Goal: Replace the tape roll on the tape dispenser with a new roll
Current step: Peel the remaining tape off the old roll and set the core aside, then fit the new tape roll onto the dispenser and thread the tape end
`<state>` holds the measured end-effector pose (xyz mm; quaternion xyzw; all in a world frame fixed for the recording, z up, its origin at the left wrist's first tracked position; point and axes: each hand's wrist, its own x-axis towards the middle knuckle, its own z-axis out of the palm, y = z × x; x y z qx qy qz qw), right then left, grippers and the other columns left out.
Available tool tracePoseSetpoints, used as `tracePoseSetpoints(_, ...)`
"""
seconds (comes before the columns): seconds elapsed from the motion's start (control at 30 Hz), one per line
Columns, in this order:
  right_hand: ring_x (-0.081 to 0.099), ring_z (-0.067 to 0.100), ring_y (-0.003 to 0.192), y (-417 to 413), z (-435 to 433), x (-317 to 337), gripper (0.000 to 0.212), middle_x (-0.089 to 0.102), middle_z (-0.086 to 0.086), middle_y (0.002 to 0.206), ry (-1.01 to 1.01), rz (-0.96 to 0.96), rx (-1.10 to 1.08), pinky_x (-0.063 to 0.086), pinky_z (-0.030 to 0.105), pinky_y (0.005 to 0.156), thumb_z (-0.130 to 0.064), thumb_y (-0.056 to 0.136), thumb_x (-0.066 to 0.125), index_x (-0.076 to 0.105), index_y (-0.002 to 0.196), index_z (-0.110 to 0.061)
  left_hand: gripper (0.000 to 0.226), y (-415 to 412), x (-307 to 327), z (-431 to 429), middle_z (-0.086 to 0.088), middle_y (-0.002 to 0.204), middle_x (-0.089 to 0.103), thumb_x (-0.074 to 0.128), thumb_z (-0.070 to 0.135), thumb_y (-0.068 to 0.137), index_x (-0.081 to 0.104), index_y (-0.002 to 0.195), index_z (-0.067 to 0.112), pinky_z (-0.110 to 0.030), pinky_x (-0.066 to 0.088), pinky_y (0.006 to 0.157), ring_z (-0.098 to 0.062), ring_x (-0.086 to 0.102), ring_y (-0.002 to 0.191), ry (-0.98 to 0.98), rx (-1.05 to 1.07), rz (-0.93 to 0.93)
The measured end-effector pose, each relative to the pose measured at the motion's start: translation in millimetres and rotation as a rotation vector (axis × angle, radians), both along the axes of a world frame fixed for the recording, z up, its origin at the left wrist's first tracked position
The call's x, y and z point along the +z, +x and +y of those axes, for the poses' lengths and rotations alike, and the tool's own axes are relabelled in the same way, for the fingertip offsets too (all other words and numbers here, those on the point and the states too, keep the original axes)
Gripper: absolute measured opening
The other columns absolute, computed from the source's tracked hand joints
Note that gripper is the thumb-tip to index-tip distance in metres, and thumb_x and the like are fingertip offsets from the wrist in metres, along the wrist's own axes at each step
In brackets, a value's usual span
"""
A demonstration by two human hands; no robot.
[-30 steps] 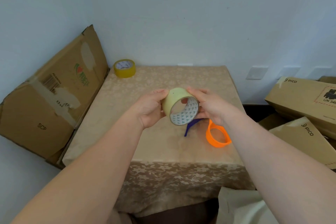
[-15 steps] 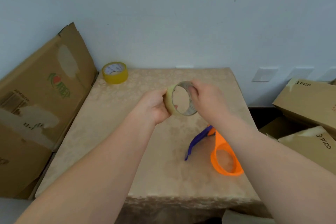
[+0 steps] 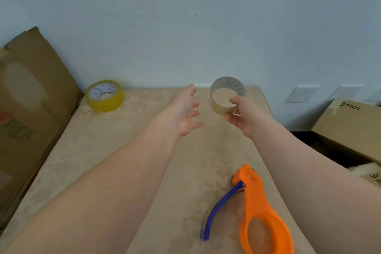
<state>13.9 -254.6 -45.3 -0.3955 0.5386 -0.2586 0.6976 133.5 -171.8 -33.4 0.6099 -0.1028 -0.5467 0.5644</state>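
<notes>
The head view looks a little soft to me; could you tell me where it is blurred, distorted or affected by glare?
In the head view, light is even and diffuse, with no harsh glare. The left hand is slightly smeared, and the nearly empty roll in the right hand is soft. The yellow tape roll label is unreadable. Wide-angle stretch enlarges the forearms and the orange dispenser at the bottom edge.

Both forearms are bare, no sleeves, watch or rings visible.
</notes>
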Motion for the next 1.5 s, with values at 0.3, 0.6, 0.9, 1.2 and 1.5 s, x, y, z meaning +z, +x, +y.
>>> tracePoseSetpoints(0.3,0.062,0.020,0.081,2,-72,-29,0.046,0.054,0.002,0.092,-0.084,0.171,-0.328,0.055,0.037,0.087,-0.021,0.083,0.064,0.055,0.125,-0.006,0.046,13,-33,-37,-0.016,0.136,0.047,0.029,0.036,0.096,0.041,0.136,0.018,-0.044,0.039,0.093,-0.032,0.042,0.126,0.055,0.018,0.015)
tracePoseSetpoints(0.6,0.054,0.019,0.097,18,-89,-34,0.037,0.053,0.003,0.105,-0.125,0.247,-0.237,0.044,0.029,0.084,-0.014,0.090,0.053,0.052,0.126,-0.004,0.044,19,-45,-47,-0.012,0.117,0.053,0.027,0.040,0.096,0.049,0.128,0.020,-0.040,0.040,0.089,-0.027,0.048,0.107,0.086,-0.030,-0.045)
tracePoseSetpoints(0.9,0.051,0.030,0.120,60,-46,-16,0.052,0.050,0.013,0.134,-0.509,0.460,-0.262,0.040,0.033,0.102,-0.016,0.081,0.057,0.050,0.133,-0.011,0.018,61,-26,-17,-0.008,0.089,0.059,0.050,0.023,0.088,0.060,0.074,0.018,-0.030,0.037,0.074,-0.021,0.051,0.084,0.082,0.105,-0.644)
tracePoseSetpoints(1.2,0.058,0.026,0.111,125,27,-12,0.044,0.062,0.008,0.119,-0.699,0.393,0.192,0.046,0.040,0.097,-0.020,0.079,0.060,0.057,0.123,-0.013,0.049,172,-47,57,-0.012,0.143,0.042,0.045,0.020,0.085,0.044,0.134,0.016,-0.047,0.032,0.107,-0.033,0.033,0.134,0.746,-0.014,-1.350)
tracePoseSetpoints(1.5,0.056,0.021,0.112,139,53,-23,0.044,0.061,0.003,0.120,-0.772,0.494,0.536,0.043,0.031,0.096,-0.031,0.083,0.061,0.056,0.125,-0.017,0.050,200,-63,81,-0.008,0.140,0.046,0.041,0.012,0.084,0.045,0.134,0.021,-0.049,0.020,0.114,-0.028,0.033,0.134,0.909,-0.256,-1.576)
